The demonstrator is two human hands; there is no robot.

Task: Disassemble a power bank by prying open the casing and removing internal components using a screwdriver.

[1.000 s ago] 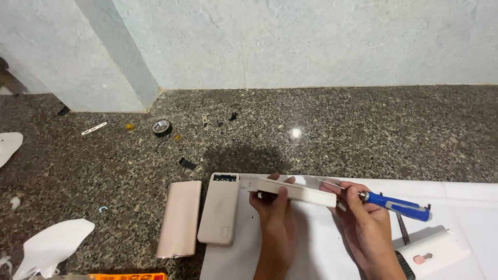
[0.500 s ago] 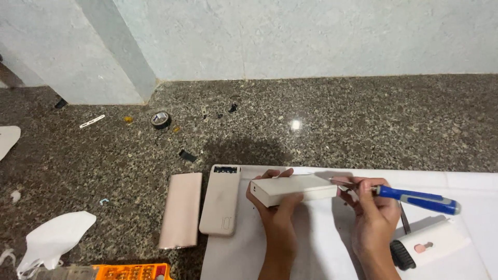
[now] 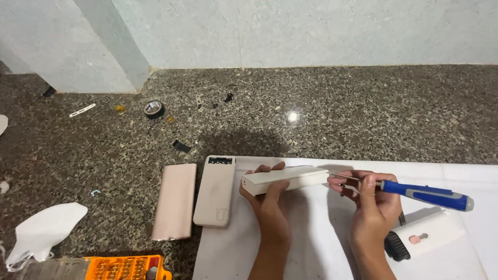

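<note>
Left hand [image 3: 270, 205] has its grip closed round a cream casing [image 3: 285, 180], held edge-on just above the white sheet [image 3: 321, 249]. Right hand [image 3: 371, 207] grips a blue-handled screwdriver [image 3: 423, 194], shaft level, tip touching the casing's right end. Two more power banks lie side by side left of the hands: a beige one [image 3: 215, 191] partly on the sheet, a pink one [image 3: 175, 201] on the granite floor [image 3: 337, 124]. Bit case [image 3: 122, 267] at lower left; tape roll [image 3: 153, 108] near the wall. White brush tool [image 3: 425, 236] beside the right wrist.
</note>
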